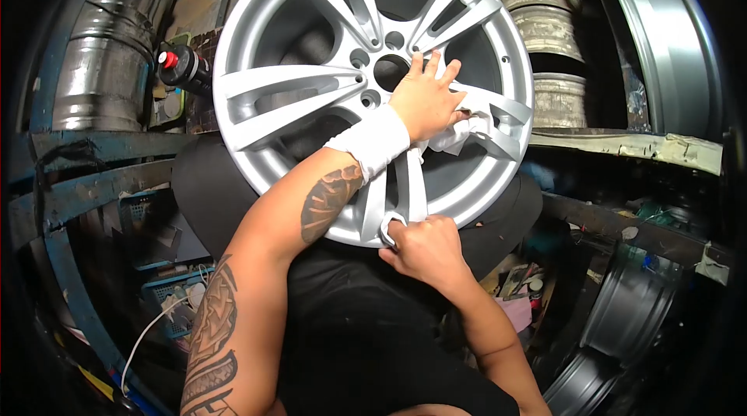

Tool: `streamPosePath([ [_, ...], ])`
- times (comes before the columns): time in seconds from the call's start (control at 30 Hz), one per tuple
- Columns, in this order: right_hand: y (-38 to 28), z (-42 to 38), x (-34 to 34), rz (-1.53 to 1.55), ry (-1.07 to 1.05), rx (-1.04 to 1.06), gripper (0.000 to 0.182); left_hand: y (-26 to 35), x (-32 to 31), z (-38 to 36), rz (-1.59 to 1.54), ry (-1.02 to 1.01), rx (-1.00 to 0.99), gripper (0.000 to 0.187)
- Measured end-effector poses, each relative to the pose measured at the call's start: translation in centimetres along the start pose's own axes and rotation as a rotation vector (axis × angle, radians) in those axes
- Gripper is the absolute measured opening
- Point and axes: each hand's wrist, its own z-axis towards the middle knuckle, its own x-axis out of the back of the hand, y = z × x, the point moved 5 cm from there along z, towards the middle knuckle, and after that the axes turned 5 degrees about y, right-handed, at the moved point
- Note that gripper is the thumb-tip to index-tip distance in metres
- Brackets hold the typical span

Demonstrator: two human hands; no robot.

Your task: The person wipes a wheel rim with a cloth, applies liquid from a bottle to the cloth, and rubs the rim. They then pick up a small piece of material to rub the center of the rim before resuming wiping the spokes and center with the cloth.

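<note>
left hand (426,101) splays over wheel (327,73), right hand (428,249) curls at its edge.

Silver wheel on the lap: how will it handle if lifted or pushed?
Probably stiff and fairly heavy: the silver wheel looks like metal, with broad spokes. Likely apt to roll if stood on edge, given its round outline. Its smooth finish may slide under a flat palm, though the gaps between spokes should offer grip.
</note>
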Motion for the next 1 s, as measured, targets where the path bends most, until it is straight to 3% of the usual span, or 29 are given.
streamPosePath([
  [0.17, -0.3, 0.0, 0.0, -0.054, 0.008, -0.015, 0.038, 0.8, 0.3, -0.5, 0.014, -0.054, 0.052, 0.046],
  [0.27, -0.8, -0.7, -0.1, -0.091, 0.004, -0.006, 0.034, 4.4, 1.7, -1.6, 0.023, 0.124, 0.044, 0.042],
  [0.33, -1.3, -1.5, 0.4, -0.141, -0.006, 0.009, 0.030, 7.3, 5.2, -2.0, -0.073, 0.089, -0.019, 0.036],
  [0.37, -1.3, -1.8, 0.8, -0.143, -0.139, 0.008, 0.030, 8.4, 6.3, -3.0, -0.117, 0.116, -0.039, 0.035],
  [0.4, -1.0, -1.7, 0.7, -0.162, -0.007, 0.084, 0.032, 9.3, 7.4, -3.9, -0.164, 0.140, -0.059, 0.034],
  [0.47, 0.0, -1.5, -0.6, -0.196, 0.263, 0.237, 0.037, 9.8, 9.1, -5.4, -0.338, -0.085, -0.121, 0.030],
  [0.53, -0.9, -1.5, 0.1, -0.228, 0.079, 0.139, 0.037, 9.2, 9.4, -6.9, -0.501, -0.205, -0.137, 0.023],
  [0.63, -2.7, -0.8, 3.0, -0.146, -0.173, 0.003, 0.034, 6.6, 9.5, -8.6, -0.637, -0.183, -0.059, 0.020],
  [0.73, -0.9, 0.0, 0.8, -0.143, -0.185, -0.017, 0.038, 4.5, 8.2, -10.0, -0.636, -0.033, 0.081, 0.020],
  [0.87, -3.5, -0.8, 3.0, -0.194, -0.171, -0.051, 0.041, 3.8, 7.4, -10.6, -0.558, -0.021, 0.174, 0.025],
  [1.0, -2.0, -0.4, 1.6, -0.218, -0.132, -0.096, 0.047, 3.9, 9.0, -10.5, -0.650, 0.092, 0.235, 0.030],
])
